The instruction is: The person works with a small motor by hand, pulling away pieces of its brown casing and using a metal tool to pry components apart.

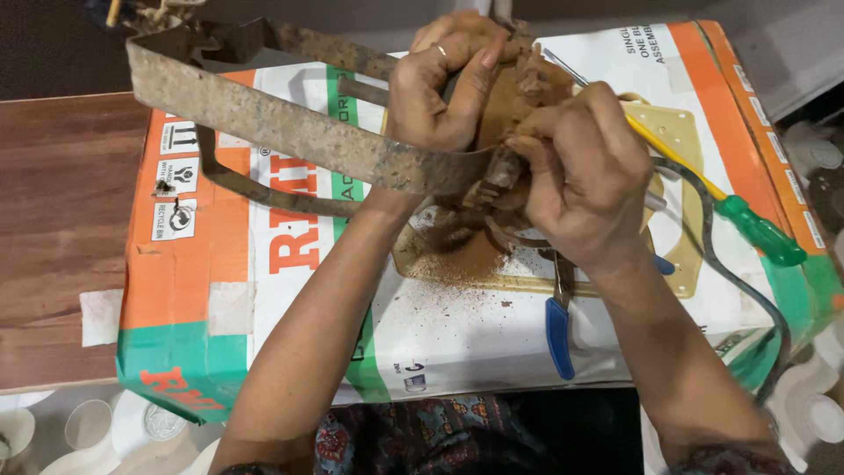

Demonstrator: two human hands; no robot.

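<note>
From my remote seat I see both hands raised above a cardboard box (pixel 264 290), which is white with orange and green bands and lies on a brown wooden table (pixel 61 220). The left hand (pixel 440 84) has its fingers curled closed around the upper part of a rusty, dirt-covered metal part (pixel 519 97), with a ring visible on one finger. The right hand (pixel 585 171) is closed too, its fingers pinching the lower end of the same lump, just where a wide rusty metal strap (pixel 264 123) meets it. This strap runs from the hands to the upper left of the view, bends there, and a second, thinner band (pixel 255 189) comes back under it, so the piece looks like a bent loop held in the air over the box. Under the hands, brown rust powder (pixel 457 264) is scattered on a pale, cream-coloured plate (pixel 668 141) that lies on the box. Pliers with blue handles (pixel 558 330) lie on the box just below the right wrist. A screwdriver with a green handle (pixel 760 233) and a yellow shaft lies to the right, near a dark cable (pixel 730 281) that curves down the right side of the box. I cannot tell exactly what the rusty lump is, because the fingers cover most of it.
</note>
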